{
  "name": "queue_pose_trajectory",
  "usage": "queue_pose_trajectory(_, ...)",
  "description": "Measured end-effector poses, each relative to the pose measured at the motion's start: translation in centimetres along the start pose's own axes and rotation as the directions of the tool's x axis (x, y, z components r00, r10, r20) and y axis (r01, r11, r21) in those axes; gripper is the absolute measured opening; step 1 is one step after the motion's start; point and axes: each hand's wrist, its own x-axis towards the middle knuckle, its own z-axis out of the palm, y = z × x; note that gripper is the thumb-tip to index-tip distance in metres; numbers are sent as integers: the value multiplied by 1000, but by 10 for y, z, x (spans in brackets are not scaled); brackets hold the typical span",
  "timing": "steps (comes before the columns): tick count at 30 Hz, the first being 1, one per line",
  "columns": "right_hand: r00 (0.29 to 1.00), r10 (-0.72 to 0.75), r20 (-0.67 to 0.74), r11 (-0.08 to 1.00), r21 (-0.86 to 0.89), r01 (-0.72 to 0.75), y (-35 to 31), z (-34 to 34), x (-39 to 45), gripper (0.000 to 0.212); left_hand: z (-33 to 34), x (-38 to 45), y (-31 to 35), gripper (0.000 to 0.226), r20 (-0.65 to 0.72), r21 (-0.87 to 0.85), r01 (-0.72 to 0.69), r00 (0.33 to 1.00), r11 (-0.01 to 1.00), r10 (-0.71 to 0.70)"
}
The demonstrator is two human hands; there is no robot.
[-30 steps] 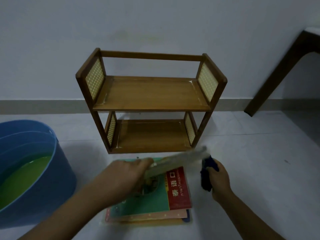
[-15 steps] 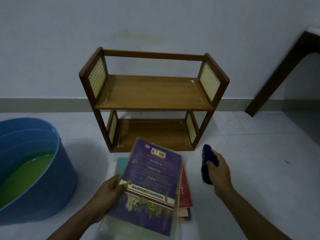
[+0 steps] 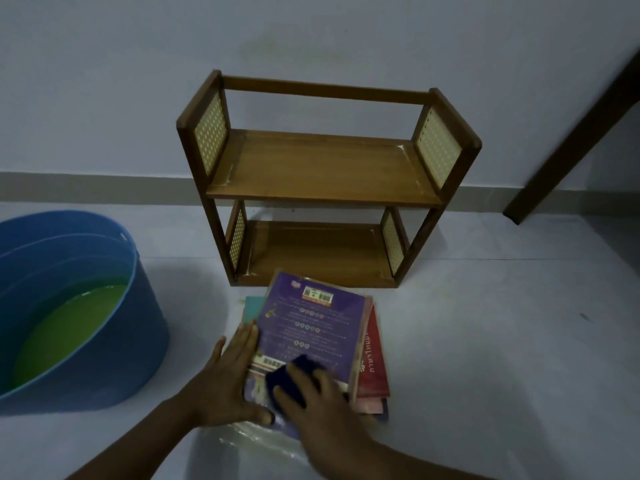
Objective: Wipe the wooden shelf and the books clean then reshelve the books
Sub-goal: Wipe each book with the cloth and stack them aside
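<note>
A two-tier wooden shelf (image 3: 323, 168) with woven side panels stands bare against the wall. In front of it a stack of books (image 3: 372, 355) lies on the floor, with a purple book (image 3: 311, 327) back cover up on top. My left hand (image 3: 230, 379) lies flat, fingers straight, on the purple book's left edge. My right hand (image 3: 318, 400) presses a dark blue cloth (image 3: 287, 377) onto the lower part of that cover.
A blue tub (image 3: 138, 348) holding green liquid stands on the floor at the left. A dark wooden furniture leg (image 3: 568, 133) slants down at the right. Clear plastic (image 3: 249, 441) lies under the near end of the books. The floor is pale tile.
The purple book was turned over and laid flat on the stack. My left hand let go of it and now lies flat on it. My right hand moved left onto the cover with the cloth.
</note>
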Motion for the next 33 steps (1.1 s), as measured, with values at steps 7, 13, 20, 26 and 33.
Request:
queue_pose_trajectory(7,999,22,-40,999,30,-21,64,-25,36,51,-7,-3,1,139,-6,-18,-35,999,999,35)
queue_pose_trajectory(13,883,469,34,876,108,-469,53,-26,69,72,5,-7,14,139,-47,-3,51,998,999,-51)
queue_pose_trajectory(20,993,115,8,988,99,-115,39,-23,86,61,18,-12,25,138,-106,30,129,987,991,-125)
queue_pose_trajectory(26,887,462,-3,883,96,-459,70,-37,104,65,9,-14,17,128,25,-78,65,998,995,-64)
queue_pose_trajectory(33,994,50,93,996,66,-56,-8,-5,45,81,9,-24,13,138,-18,-35,56,998,998,-57)
